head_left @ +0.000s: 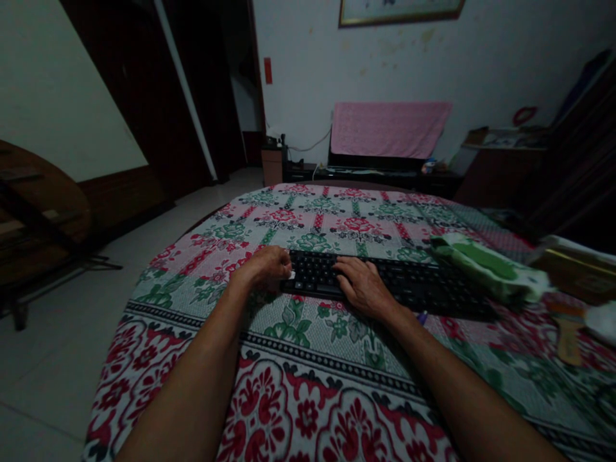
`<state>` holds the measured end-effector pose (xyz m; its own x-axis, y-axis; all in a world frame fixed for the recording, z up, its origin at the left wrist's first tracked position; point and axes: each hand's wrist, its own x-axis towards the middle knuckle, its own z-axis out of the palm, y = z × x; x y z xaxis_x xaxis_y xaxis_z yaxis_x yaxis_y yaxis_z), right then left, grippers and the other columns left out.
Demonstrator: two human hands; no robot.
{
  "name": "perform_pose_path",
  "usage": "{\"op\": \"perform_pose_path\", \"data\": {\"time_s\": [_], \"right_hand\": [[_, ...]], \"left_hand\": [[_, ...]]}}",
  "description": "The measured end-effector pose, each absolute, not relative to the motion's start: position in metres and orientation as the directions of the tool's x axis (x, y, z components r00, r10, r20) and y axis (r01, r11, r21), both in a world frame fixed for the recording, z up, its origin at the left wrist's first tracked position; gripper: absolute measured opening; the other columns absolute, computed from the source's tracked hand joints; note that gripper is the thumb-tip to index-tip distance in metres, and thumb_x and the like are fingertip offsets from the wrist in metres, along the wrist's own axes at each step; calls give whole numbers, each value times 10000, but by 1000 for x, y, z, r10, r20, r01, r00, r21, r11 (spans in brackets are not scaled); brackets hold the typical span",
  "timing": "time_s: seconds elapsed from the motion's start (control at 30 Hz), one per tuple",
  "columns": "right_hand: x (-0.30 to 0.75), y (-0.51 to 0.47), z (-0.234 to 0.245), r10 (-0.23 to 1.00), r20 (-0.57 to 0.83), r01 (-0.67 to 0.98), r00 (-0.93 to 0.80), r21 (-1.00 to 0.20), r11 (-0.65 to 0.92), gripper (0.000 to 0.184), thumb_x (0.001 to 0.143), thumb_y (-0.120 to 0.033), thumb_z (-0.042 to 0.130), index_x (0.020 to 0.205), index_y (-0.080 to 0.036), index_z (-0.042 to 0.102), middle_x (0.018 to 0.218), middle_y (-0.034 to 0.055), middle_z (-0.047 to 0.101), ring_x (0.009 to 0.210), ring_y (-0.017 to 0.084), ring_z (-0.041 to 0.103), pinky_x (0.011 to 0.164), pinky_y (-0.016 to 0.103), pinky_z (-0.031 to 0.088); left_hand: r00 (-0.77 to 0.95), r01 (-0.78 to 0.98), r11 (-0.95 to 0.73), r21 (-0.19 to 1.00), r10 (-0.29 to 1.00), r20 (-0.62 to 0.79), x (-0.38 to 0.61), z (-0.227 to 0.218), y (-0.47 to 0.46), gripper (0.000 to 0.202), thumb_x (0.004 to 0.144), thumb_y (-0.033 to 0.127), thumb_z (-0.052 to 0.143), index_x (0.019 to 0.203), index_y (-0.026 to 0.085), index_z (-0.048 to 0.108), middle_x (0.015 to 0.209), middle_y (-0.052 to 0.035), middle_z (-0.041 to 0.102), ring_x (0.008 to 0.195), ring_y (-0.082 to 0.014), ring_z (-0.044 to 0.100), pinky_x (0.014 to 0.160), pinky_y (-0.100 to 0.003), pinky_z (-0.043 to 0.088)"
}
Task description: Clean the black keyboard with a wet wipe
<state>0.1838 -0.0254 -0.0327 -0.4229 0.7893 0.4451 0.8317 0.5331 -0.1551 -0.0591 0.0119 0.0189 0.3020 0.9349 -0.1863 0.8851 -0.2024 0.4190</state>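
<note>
"From the head view, where is the keyboard (409, 282)?"

"Under the right hand (363, 285) and just inside the left hand (272, 263). Most of it runs out to the right of both, on the cloth-covered surface (308, 372)."

"How does each grip stand?"

"The left one is narrow: fingers curled at the keyboard's left end, with a small white scrap (292, 274) at the tips, which it seems to pinch. I can't tell what the scrap is. The right one is wide and holds nothing; its fingers lie spread over the keys."

"What makes for good work here?"

"I'd say light, even weight from the right hand, enough to steady the keyboard, because cloth can slip. Flat fingers spread that weight better than one hard fingertip. On the left, a close pinch gives finer control than a fist, and small strokes suit the gaps between keys."

"Anything near the grip to watch?"

"A purple tip (422, 317) shows just behind and right of the right hand, by the forearm; a careless elbow could roll it. Farther right, a green pouch (491, 263) overlaps the keyboard's end in this view; I can't tell whether it presses any keys. The brush (569, 340) lies well apart from both grips."
</note>
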Motion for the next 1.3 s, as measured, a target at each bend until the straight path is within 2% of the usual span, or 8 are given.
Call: {"op": "perform_pose_path", "data": {"time_s": [0.23, 0.37, 0.53, 0.63, 0.77, 0.9, 1.17, 1.3], "right_hand": [[183, -25, -33, 792, 447, 836, -416, -154, 526, 287, 841, -233, 384, 1081, -220, 540, 1206, 83, 512, 1116, 212, 421, 887, 421, 295], [183, -25, -34, 790, 446, 834, -421, -153, 531, 286, 845, -240, 378, 1077, -224, 543, 1207, 80, 512, 1120, 214, 419, 888, 425, 298], [184, -26, -32, 791, 434, 827, -431, -161, 539, 290, 858, -249, 360, 1083, -224, 540, 1208, 82, 511, 1124, 212, 417, 892, 429, 301], [187, -25, -29, 804, 394, 827, -445, -164, 538, 310, 859, -342, 369, 1102, -231, 526, 1256, 88, 466, 1157, 230, 387, 914, 465, 282], [200, -23, -24, 837, 281, 835, -469, -166, 524, 610, 694, -575, 527, 1203, -248, 448, 1362, 116, 321, 1223, 306, 294, 936, 553, 239], [219, -20, -22, 886, 152, 864, -439, -200, 462, 876, 565, -644, 593, 1302, -254, 324, 1398, 134, 243, 1251, 357, 228, 939, 627, 176], [244, -18, -13, 927, -44, 910, -374, -212, 357, 986, 507, -640, 618, 1341, -251, 265, 1421, 136, 175, 1277, 372, 144, 939, 637, 162], [245, -17, -14, 927, -58, 915, -372, -190, 355, 991, 500, -637, 619, 1343, -265, 254, 1435, 118, 137, 1288, 359, 110, 948, 629, 152]], "left_hand": [[368, 861, -287, 420, 922, -123, -46, 17, 11, 146, 614, 220, 558, 722, 177, 646, 581, 23, 564, 541, -94, 494, 487, -190, 325], [308, 854, -204, 479, 940, -148, -55, 18, 13, 123, 626, 240, 569, 702, 165, 632, 560, 22, 552, 515, -92, 480, 461, -190, 319], [354, 805, -195, 560, 916, -190, -67, 20, 13, 129, 655, 252, 552, 724, 162, 613, 523, 25, 541, 470, -87, 467, 435, -190, 320], [321, 822, -154, 548, 920, -223, -66, 18, 12, 145, 664, 261, 550, 746, 161, 617, 529, 19, 555, 463, -86, 471, 440, -192, 323], [342, 829, -191, 525, 917, -205, -65, 14, 14, 138, 669, 271, 539, 720, 163, 611, 539, 9, 563, 481, -92, 479, 450, -198, 325], [314, 848, -181, 499, 929, -197, -65, 9, 18, 122, 650, 252, 532, 698, 163, 601, 543, 16, 559, 482, -90, 483, 450, -195, 322], [292, 868, -165, 468, 932, -214, -62, 9, 18, 141, 635, 238, 518, 711, 156, 605, 553, 11, 565, 489, -95, 499, 453, -193, 333], [280, 874, -162, 459, 939, -201, -60, 8, 20, 128, 618, 224, 536, 698, 155, 609, 591, 6, 576, 521, -96, 514, 466, -187, 342]]}}
